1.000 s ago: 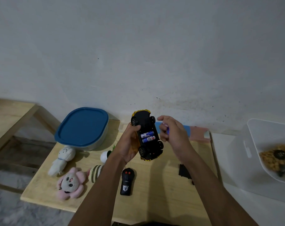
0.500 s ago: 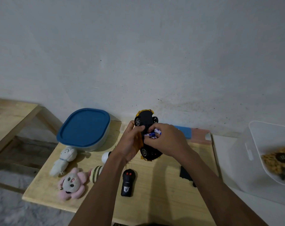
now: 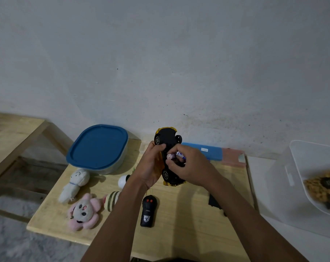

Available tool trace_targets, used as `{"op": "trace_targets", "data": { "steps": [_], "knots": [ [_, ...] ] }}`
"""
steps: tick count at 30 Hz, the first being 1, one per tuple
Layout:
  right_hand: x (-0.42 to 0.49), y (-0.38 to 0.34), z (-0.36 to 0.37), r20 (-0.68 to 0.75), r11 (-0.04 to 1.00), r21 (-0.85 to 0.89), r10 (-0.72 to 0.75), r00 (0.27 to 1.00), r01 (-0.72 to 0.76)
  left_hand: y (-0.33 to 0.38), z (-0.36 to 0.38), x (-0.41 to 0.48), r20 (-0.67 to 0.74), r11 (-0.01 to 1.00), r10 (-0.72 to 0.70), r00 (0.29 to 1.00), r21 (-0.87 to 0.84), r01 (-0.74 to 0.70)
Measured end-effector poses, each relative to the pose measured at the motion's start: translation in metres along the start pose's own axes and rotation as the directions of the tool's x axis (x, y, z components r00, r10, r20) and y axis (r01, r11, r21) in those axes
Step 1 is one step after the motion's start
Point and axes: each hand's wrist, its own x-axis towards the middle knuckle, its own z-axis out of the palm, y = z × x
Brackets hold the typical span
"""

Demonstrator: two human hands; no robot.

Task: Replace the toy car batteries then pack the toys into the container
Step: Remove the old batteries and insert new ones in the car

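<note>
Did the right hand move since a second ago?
Yes. The right hand went left, away from the blue box by the wall, onto the toy car, and pinches a battery.

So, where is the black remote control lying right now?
In the head view, the black remote control lies flat on the wooden table, toward its front edge. It is below the raised toy car and right of the striped plush toy.

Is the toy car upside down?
Yes, upside down: the toy car's black underside faces the camera while the left hand grips it.
</note>
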Motion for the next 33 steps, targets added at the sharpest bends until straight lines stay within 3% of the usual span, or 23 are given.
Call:
{"op": "trace_targets", "data": {
  "steps": [3, 6, 8, 10, 12, 14, 16, 20, 22, 25, 27, 30, 33],
  "knots": [
    [0.0, 0.0, -0.003, 0.004, 0.999, 0.039, -0.006, 1.0, 0.006, -0.001, -0.002, 0.001, -0.009, 1.0, -0.019, 1.0, 0.01, 0.019],
    [0.0, -0.007, -0.004, -0.198, 0.962, 0.269, 0.111, 0.974, -0.055, 0.002, 0.002, -0.001, -0.044, 0.999, -0.045, 0.998, 0.011, 0.046],
    [0.002, -0.01, -0.005, -0.255, 0.811, 0.572, 0.32, 0.912, -0.124, 0.006, 0.003, -0.001, -0.056, 0.999, -0.04, 0.998, -0.002, 0.04],
    [0.004, -0.011, -0.007, -0.148, 0.539, 0.828, 0.478, 0.866, -0.156, 0.01, 0.004, -0.002, -0.06, 0.999, -0.042, 0.997, -0.012, 0.041],
    [0.004, -0.01, -0.011, 0.005, 0.237, 0.959, 0.531, 0.847, -0.154, 0.013, 0.006, -0.004, -0.057, 0.999, -0.04, 0.998, -0.018, 0.039],
    [0.002, -0.006, -0.015, 0.106, 0.042, 0.988, 0.536, 0.837, -0.152, 0.015, 0.006, -0.004, -0.046, 0.999, -0.026, 0.999, -0.026, 0.025],
    [0.0, -0.004, -0.018, 0.144, -0.053, 0.989, 0.519, 0.842, -0.137, 0.017, 0.007, -0.004, -0.033, 1.0, -0.011, 0.999, -0.022, 0.011],
    [0.0, -0.002, -0.024, 0.173, -0.085, 0.985, 0.515, 0.839, -0.151, 0.018, 0.008, -0.003, -0.038, 1.0, -0.004, 0.999, -0.029, 0.003],
    [0.0, -0.001, -0.026, 0.188, 0.028, 0.972, 0.507, 0.841, -0.234, 0.018, 0.008, -0.002, -0.042, 1.0, 0.009, 0.999, -0.026, -0.01],
    [0.0, -0.007, -0.027, 0.076, 0.552, 0.738, 0.505, 0.86, -0.389, 0.019, 0.01, 0.001, -0.061, 0.999, 0.05, 0.997, 0.004, -0.05],
    [0.002, -0.012, -0.025, -0.01, 0.795, 0.482, 0.424, 0.905, -0.367, 0.021, 0.011, 0.002, -0.069, 0.995, 0.097, 0.993, 0.008, -0.097],
    [0.004, -0.014, -0.017, -0.039, 0.926, 0.238, 0.309, 0.95, -0.292, 0.023, 0.013, 0.003, -0.053, 0.989, 0.147, 0.988, 0.014, -0.146],
    [0.006, -0.013, -0.011, -0.122, 0.953, 0.139, 0.288, 0.95, -0.271, 0.025, 0.013, 0.003, -0.052, 0.983, 0.182, 0.982, 0.022, -0.181]
  ]
}}
